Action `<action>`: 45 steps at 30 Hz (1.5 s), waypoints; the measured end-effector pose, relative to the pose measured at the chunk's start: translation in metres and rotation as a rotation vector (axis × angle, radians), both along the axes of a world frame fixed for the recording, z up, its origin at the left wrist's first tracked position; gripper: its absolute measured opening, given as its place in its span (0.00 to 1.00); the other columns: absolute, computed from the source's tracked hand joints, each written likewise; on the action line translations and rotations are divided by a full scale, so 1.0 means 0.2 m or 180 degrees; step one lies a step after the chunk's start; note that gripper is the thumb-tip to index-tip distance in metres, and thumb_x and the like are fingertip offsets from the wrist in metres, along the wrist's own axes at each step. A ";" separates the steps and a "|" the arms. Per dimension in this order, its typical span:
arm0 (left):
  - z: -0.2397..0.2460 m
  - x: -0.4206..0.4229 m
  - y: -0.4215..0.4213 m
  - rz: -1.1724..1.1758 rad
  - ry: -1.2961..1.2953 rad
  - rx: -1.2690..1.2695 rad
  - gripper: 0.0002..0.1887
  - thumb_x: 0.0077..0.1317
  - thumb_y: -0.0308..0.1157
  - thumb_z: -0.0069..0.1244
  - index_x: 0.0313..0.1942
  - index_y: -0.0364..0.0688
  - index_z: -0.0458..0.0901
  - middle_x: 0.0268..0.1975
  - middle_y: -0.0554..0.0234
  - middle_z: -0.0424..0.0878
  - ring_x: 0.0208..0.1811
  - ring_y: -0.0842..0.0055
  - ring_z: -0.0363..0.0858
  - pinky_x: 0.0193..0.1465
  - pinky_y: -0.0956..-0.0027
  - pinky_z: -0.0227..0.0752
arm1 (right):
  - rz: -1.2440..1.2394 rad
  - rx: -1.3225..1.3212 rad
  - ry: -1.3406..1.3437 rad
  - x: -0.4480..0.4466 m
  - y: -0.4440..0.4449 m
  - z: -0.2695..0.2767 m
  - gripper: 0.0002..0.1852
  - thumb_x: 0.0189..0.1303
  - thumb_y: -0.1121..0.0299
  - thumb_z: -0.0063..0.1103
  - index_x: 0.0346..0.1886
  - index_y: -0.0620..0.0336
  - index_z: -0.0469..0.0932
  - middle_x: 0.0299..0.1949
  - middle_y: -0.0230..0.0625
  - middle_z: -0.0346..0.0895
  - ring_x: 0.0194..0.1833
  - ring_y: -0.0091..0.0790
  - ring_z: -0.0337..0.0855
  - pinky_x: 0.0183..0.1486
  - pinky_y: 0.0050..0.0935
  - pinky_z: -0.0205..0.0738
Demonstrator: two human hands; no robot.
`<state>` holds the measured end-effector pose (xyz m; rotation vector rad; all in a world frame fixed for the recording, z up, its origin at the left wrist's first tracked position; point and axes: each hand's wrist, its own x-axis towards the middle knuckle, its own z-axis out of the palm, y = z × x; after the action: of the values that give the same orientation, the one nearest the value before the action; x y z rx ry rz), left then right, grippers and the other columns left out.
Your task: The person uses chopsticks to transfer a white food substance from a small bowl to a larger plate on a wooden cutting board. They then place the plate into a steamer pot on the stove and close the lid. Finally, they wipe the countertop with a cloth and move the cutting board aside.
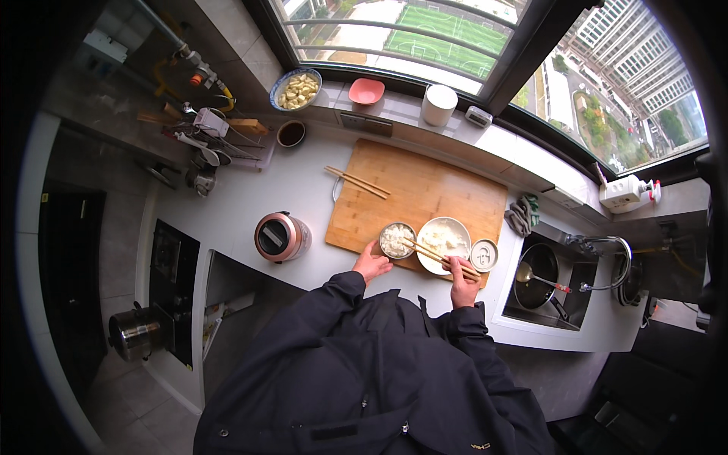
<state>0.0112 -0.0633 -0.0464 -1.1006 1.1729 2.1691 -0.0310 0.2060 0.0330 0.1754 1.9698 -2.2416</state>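
My left hand steadies a small round container of white rice, thumb at its left side and fingers along its near side. In my right hand is a pair of wooden chopsticks, their tips at the rice in the small container. Between the two hands stands a wider white bowl with more white rice inside; the chopsticks cross over it. Both vessels rest on the near right part of a wooden cutting board. A round lid lies just right of the white bowl.
Another chopstick pair lies across the board's left edge. Left stands a pink lidded container, with a bowl of dark liquid behind. The sink at right holds a black pan. A bowl of pale chunks sits on the sill.
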 end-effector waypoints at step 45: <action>-0.06 -0.12 -0.01 0.0017 0.0047 -0.0139 0.36 0.75 0.22 0.49 0.79 0.41 0.52 0.59 0.42 0.84 0.52 0.60 0.91 0.54 0.63 0.89 | 0.1841 0.2862 0.3135 0.27 -0.35 -0.05 0.20 0.58 0.78 0.62 0.56 0.69 0.83 0.61 0.50 0.81 0.63 0.53 0.84 0.61 0.41 0.83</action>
<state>-0.0124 -0.0662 -0.0584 -1.1087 1.2305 2.1688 0.0233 0.1363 0.0228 -1.4279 2.7810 -0.9669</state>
